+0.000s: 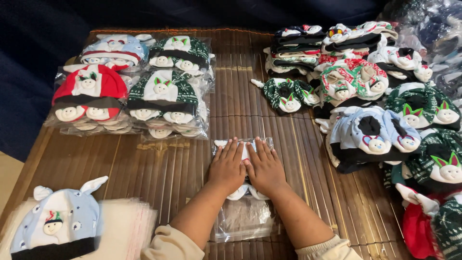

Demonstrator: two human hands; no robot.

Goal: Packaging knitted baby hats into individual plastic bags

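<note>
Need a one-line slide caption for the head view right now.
Left hand and right hand press flat on a clear plastic bag holding a white baby hat set on a brown bamboo mat.

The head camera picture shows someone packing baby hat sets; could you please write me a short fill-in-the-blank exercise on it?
1. Both hands, the left hand and the right hand, press flat on a clear ____ bag.
2. The surface below is a slatted ____ mat.
3. The loose hat at the near left lies on a stack of empty ____.
Missing words: plastic; bamboo; bags
</note>
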